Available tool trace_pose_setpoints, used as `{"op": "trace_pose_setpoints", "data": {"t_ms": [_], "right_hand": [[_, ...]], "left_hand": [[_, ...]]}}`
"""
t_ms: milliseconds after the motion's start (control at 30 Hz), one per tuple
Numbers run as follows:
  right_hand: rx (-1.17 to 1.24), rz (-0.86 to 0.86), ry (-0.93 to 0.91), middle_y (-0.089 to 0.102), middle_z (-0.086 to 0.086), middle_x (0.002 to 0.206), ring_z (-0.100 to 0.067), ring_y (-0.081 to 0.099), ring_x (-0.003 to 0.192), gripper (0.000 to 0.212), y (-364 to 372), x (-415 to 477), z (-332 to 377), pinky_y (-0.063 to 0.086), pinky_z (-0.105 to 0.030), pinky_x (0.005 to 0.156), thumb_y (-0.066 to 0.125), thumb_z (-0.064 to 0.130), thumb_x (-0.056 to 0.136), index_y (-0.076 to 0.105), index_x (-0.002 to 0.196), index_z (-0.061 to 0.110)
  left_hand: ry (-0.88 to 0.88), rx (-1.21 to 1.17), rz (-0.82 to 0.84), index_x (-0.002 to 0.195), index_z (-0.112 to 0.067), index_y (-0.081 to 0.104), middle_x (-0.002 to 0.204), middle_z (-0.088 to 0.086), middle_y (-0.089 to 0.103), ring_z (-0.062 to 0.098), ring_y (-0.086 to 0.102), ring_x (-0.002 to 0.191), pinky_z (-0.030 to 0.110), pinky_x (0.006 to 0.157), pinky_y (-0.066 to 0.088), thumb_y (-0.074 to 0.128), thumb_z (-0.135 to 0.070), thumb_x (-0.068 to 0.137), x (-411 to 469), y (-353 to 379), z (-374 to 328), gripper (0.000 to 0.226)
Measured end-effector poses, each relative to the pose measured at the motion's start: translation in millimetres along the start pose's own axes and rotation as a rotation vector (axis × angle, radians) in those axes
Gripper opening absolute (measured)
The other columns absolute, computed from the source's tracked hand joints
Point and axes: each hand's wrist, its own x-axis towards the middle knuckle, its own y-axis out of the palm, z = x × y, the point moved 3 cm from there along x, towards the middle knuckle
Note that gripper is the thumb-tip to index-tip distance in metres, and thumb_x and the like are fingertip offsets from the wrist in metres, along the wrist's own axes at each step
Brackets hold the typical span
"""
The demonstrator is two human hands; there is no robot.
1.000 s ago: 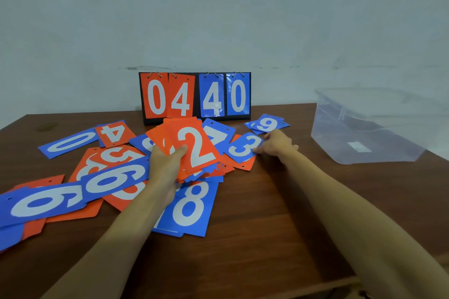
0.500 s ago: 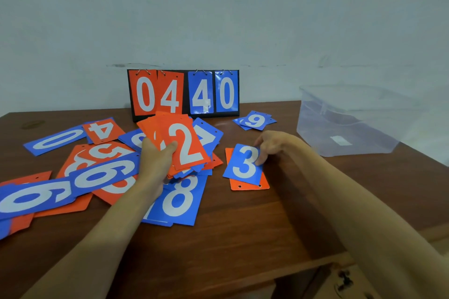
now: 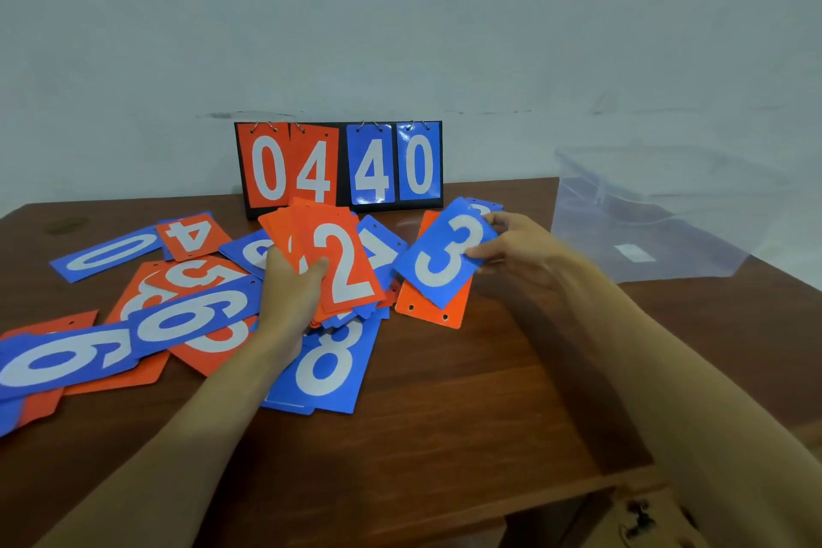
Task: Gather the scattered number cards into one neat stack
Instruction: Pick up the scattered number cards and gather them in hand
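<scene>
Now right hand (image 3: pixel 516 245) pinches blue 3 card (image 3: pixel 445 256), lifted off table (image 3: pixel 445 436), left hand (image 3: pixel 291 287) still grips stack (image 3: pixel 351 276), orange card (image 3: pixel 422 309) beneath mostly hidden.

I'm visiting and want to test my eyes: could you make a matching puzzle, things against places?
Things:
1 blue 3 card
2 orange 2 card
3 blue 8 card
4 clear bin

Places:
a flat on the table
b pinched by the right hand
c atop the bundle in the left hand
d table's right side

Pairs: 1-b, 2-c, 3-a, 4-d
</scene>
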Motion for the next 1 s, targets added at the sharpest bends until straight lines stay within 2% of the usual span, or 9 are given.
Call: {"op": "trace_pose_setpoints", "data": {"t_ms": [200,300,400,500,600,667,800,900,1000], "right_hand": [[-0.702,-0.325,-0.158,0.059,-0.01,0.126,-0.023,0.056,0.113,0.041,2.9,-4.9,1.3,0.041,-0.025,0.082,0.067,0.011,0.083,0.057,0.122,0.006],[-0.486,-0.376,-0.228,0.064,-0.006,0.115,-0.024,0.059,0.11,0.022,3.1,-6.8,2.3,0.047,-0.03,0.086,0.058,0.007,0.088,0.061,0.11,0.011],[-0.057,-0.189,-0.262,0.065,-0.002,0.097,-0.019,0.064,0.093,0.01,14.4,-21.2,18.2,0.055,-0.036,0.081,0.052,0.006,0.095,0.057,0.095,0.015],[-0.117,-0.083,-0.349,0.066,-0.003,0.102,-0.013,0.066,0.088,0.009,30.5,-27.7,37.6,0.058,-0.022,0.068,0.056,0.011,0.094,0.058,0.103,0.011],[-0.316,-0.075,-0.474,0.067,-0.009,0.113,-0.017,0.065,0.098,0.024,54.2,-26.0,52.5,0.056,-0.025,0.075,0.062,0.016,0.091,0.061,0.113,0.006],[-0.423,-0.098,-0.539,0.066,-0.006,0.114,-0.013,0.062,0.097,0.028,70.7,-27.7,60.2,0.055,-0.022,0.073,0.065,0.019,0.089,0.061,0.113,0.007],[-0.319,-0.286,-0.569,0.059,-0.004,0.106,-0.014,0.059,0.09,0.037,84.5,-33.8,64.3,0.053,-0.019,0.073,0.074,0.022,0.081,0.057,0.112,0.01],[-0.146,-0.491,-0.459,0.049,0.0,0.111,-0.008,0.05,0.094,0.047,73.2,-46.1,55.3,0.042,-0.008,0.064,0.072,0.033,0.082,0.049,0.117,0.012],[0.031,-0.157,-0.211,0.061,0.004,0.109,-0.008,0.06,0.098,0.039,77.7,-50.7,44.0,0.045,-0.013,0.064,0.052,0.05,0.091,0.051,0.115,0.018]], "left_hand": [[0.004,0.01,-0.007,0.146,-0.019,0.029,0.139,0.008,0.051,0.028,0.058,0.117,0.032,0.075,0.049,0.057,-0.026,0.096,1.0,-2.1,0.6,0.058],[-0.001,0.005,-0.03,0.145,-0.019,0.029,0.138,0.008,0.052,0.027,0.059,0.115,0.032,0.073,0.05,0.057,-0.027,0.096,3.7,-5.2,1.3,0.057],[-0.002,-0.04,-0.029,0.143,-0.02,0.032,0.134,0.006,0.055,0.024,0.062,0.105,0.029,0.067,0.05,0.057,-0.028,0.096,6.7,-7.3,0.5,0.055],[-0.011,-0.117,0.032,0.14,-0.022,0.036,0.122,0.001,0.058,0.018,0.062,0.089,0.027,0.056,0.049,0.058,-0.028,0.095,5.3,-5.8,-3.1,0.051],[0.02,-0.21,0.116,0.134,-0.022,0.045,0.115,-0.003,0.064,0.017,0.067,0.086,0.031,0.061,0.056,0.062,-0.027,0.092,-2.0,-1.5,-9.0,0.045],[0.034,-0.231,0.185,0.128,-0.022,0.049,0.111,0.0,0.069,0.019,0.071,0.088,0.038,0.069,0.06,0.07,-0.03,0.085,-7.2,2.5,-11.4,0.048],[0.078,-0.262,0.194,0.118,-0.02,0.052,0.1,-0.002,0.071,0.014,0.072,0.081,0.025,0.054,0.058,0.079,-0.019,0.077,-14.5,8.0,-11.1,0.049],[0.093,-0.339,0.107,0.12,-0.016,0.054,0.105,0.001,0.071,0.016,0.072,0.086,0.027,0.059,0.059,0.079,-0.02,0.077,-10.9,3.9,-12.4,0.05],[0.124,-0.336,0.094,0.122,-0.018,0.052,0.109,0.001,0.07,0.019,0.071,0.092,0.038,0.072,0.06,0.078,-0.021,0.078,-9.4,2.6,-18.1,0.052]]}}
